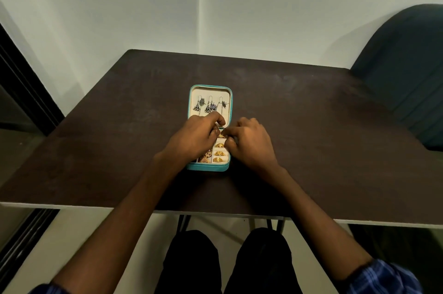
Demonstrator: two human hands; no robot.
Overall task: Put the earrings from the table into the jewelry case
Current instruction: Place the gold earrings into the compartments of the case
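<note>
Near the front edge of the table [119,149], at its middle, the teal jewelry case [208,167] lies open. In its near half, gold earrings [219,153] sit in a column of slots on the right side, and more gold pieces [205,157] lie in a compartment to the left. Both hands meet over this half. The left hand [194,136] is curled, its fingers bent down at the hinge line; I cannot tell if it holds something. The right hand [249,142] pinches with its fingertips at the top slot, where one gold earring [221,135] shows, seemingly touching it. Farther away, the lid half carries silver earrings [211,105] hanging from hooks. I see no earrings left on the table, so I judge that the last piece is being seated. The next move calls for a gentle press into the slot, then letting go without disturbing the neighbours.
</note>
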